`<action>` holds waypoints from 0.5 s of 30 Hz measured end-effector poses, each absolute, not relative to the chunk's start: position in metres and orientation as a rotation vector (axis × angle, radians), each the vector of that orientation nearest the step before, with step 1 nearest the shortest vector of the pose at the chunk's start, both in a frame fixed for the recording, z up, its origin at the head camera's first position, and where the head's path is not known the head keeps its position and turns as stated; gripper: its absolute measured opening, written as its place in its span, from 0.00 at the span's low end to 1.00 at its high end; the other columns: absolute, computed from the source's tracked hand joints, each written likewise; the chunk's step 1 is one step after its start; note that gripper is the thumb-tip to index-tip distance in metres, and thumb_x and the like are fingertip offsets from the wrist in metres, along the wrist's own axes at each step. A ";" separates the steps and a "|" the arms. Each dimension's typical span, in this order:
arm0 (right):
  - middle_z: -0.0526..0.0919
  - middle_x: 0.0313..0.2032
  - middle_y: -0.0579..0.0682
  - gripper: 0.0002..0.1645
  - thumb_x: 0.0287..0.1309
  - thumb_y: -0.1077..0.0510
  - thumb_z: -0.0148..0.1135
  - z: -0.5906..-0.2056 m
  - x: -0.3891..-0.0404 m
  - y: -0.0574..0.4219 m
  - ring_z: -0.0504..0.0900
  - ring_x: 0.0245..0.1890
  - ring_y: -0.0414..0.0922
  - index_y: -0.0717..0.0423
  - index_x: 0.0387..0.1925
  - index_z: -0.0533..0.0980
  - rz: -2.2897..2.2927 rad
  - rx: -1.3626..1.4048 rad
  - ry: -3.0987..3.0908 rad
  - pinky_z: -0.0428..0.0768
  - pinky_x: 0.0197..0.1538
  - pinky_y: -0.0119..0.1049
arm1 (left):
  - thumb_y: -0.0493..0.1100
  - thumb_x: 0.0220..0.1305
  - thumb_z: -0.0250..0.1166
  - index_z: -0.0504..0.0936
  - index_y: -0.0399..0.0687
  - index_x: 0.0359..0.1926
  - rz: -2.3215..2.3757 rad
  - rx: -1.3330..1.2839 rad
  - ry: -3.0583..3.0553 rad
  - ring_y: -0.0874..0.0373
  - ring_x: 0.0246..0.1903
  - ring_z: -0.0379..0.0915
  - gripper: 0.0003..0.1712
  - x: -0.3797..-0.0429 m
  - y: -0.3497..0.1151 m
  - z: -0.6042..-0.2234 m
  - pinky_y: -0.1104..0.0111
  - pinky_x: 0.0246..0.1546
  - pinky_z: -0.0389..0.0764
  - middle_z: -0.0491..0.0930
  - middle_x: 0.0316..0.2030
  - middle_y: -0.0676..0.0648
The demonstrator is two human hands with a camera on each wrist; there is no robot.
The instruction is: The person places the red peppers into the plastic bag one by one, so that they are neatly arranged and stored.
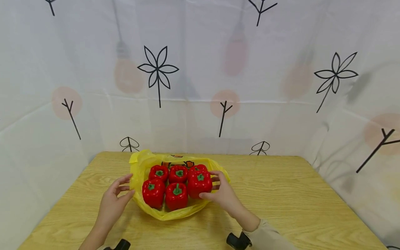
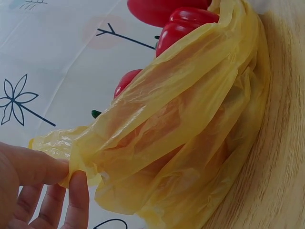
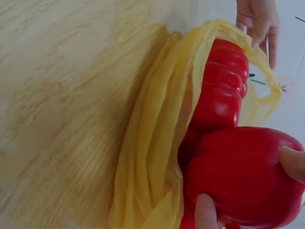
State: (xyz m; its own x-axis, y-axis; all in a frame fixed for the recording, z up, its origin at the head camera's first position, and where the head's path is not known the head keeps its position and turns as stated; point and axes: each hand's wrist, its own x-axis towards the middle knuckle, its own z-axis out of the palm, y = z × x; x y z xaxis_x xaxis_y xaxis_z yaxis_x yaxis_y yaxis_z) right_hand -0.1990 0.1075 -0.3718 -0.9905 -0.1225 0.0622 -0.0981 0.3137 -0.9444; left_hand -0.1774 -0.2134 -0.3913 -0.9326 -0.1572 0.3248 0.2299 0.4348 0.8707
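A yellow plastic bag [image 1: 168,216] lies with its mouth spread wide on the table, and several glossy red bell peppers with green stems sit inside it. At the bag's left side, my left hand [image 1: 114,201] pinches the rim between thumb and finger, as the left wrist view shows on the thin film [image 2: 167,143]. My right hand [image 1: 226,198] grips the front right bell pepper [image 1: 199,187] from its right side. In the right wrist view that pepper [image 3: 243,176] is held between the digits, above the bag's folded edge. The pepper's underside is hidden.
The wooden table [image 1: 275,194] stretches out on both sides of the bag. Behind it hangs a white cloth [image 1: 193,69] printed with black plant outlines and pink circles. A black wrist device [image 1: 239,240] shows at the right cuff.
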 end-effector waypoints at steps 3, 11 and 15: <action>0.68 0.50 0.59 0.45 0.40 0.62 0.75 -0.374 -0.197 0.106 0.72 0.43 0.53 0.59 0.60 0.61 -1.796 -0.233 2.530 0.80 0.39 0.43 | 0.32 0.59 0.64 0.71 0.43 0.59 -1.507 -0.059 -2.334 0.66 0.39 0.70 0.26 -0.177 -0.213 -0.391 0.76 0.34 0.78 0.71 0.51 0.43; 0.69 0.46 0.60 0.45 0.40 0.63 0.75 -0.382 -0.199 0.105 0.74 0.37 0.50 0.62 0.58 0.60 -1.714 -0.283 2.571 0.79 0.40 0.42 | 0.31 0.58 0.64 0.72 0.43 0.59 -1.515 -0.072 -2.320 0.66 0.39 0.70 0.26 -0.178 -0.213 -0.392 0.75 0.34 0.78 0.71 0.51 0.43; 0.70 0.45 0.60 0.44 0.39 0.63 0.75 -0.385 -0.203 0.105 0.74 0.35 0.49 0.64 0.57 0.61 -1.674 -0.318 2.610 0.80 0.40 0.43 | 0.32 0.59 0.64 0.72 0.44 0.59 -1.515 -0.056 -2.327 0.66 0.39 0.70 0.26 -0.178 -0.213 -0.392 0.76 0.34 0.78 0.71 0.51 0.43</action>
State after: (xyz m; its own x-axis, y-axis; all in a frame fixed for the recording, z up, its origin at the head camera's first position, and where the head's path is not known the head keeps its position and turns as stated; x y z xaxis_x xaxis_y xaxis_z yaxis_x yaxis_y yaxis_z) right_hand -0.2025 0.1051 -0.3854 -0.9789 -0.1839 0.0888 -0.1574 0.4023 -0.9019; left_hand -0.1782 -0.2128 -0.3917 -0.9335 -0.1620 0.3200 0.2271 0.4235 0.8770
